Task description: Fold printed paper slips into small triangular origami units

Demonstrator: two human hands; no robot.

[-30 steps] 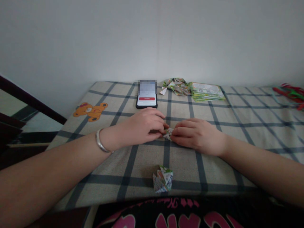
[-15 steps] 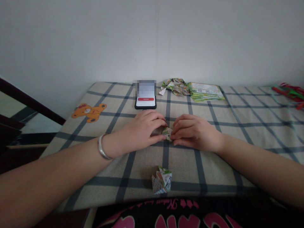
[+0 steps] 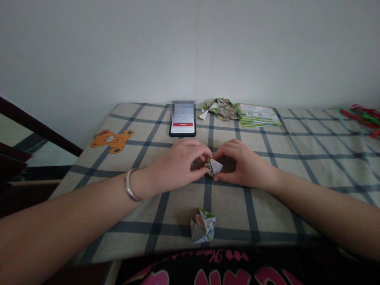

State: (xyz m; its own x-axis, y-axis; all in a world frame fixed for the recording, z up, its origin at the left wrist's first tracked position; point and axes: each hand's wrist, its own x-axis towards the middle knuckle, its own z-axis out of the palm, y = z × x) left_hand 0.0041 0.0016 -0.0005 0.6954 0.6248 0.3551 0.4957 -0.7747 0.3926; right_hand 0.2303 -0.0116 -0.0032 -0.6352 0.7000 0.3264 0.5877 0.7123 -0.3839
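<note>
Between my two hands is a small folded paper piece (image 3: 215,167), printed with text and some green. My left hand (image 3: 190,160) pinches its left side between thumb and fingers. With curled fingers and thumb, my right hand (image 3: 242,163) grips its edges from the right, leaving a pointed printed face showing. Nearer to me, a second folded paper piece (image 3: 203,227) with several points stands on the checked tablecloth (image 3: 178,206), apart from both hands.
A phone (image 3: 183,126) with a lit screen lies behind my hands. Beside it are several folded paper pieces (image 3: 221,109) and a stack of printed leaflets (image 3: 259,114). Red and green items (image 3: 363,118) lie far right. A bear picture (image 3: 112,140) is at left, and a wall rises behind.
The paper piece between my hands has turned, and more of its pointed white face shows. My right fingers have spread from a bunched hold into a wider grip.
</note>
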